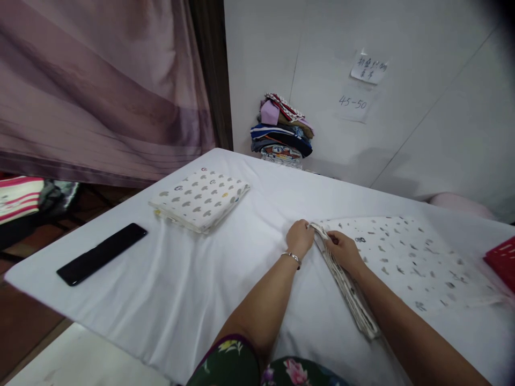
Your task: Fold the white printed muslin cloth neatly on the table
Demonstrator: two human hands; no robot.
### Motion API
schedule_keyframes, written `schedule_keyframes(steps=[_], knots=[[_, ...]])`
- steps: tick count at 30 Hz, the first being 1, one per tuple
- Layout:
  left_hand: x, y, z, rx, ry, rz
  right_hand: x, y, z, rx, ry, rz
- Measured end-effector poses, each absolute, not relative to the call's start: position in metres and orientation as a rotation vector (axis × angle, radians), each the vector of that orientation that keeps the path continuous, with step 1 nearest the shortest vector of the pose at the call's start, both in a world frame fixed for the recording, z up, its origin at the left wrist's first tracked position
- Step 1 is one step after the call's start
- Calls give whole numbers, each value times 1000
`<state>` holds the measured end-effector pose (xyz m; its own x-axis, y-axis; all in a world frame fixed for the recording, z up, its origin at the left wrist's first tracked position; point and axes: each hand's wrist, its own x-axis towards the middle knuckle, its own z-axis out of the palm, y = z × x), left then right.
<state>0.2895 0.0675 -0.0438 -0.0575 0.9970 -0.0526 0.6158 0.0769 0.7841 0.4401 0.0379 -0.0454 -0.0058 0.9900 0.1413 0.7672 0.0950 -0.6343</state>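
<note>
A white cloth with small dark prints point(418, 262) lies on the right half of the table, its left side stacked into a narrow layered edge that runs toward me. My left hand point(300, 238), with a silver bracelet at the wrist, is closed and pinches the far corner of that edge. Just to the right, my right hand point(344, 252) grips the same edge between thumb and fingers, partly covering it. A second cloth point(205, 198), white with grey mushroom-like shapes, rests folded into a neat rectangle farther left, apart from both hands.
A black phone-like slab point(102, 253) lies near the left edge of the white-covered table point(237, 289). Something red point(502, 262) sits at the far right. Beyond the table, folded clothes point(281, 128) are piled against the wall, which bears two paper notes point(354, 103). A pinkish curtain point(100, 91) hangs left.
</note>
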Motion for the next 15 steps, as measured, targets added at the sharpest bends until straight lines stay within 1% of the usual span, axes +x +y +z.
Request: schedule_keyframes(steps=[7,15], knots=[[288,76,-43,1684,1726,720,441,38,-49,-1745,-1829,493],[281,92,-44,1844,1521,701,435,33,-45,-1763,-1852,429]])
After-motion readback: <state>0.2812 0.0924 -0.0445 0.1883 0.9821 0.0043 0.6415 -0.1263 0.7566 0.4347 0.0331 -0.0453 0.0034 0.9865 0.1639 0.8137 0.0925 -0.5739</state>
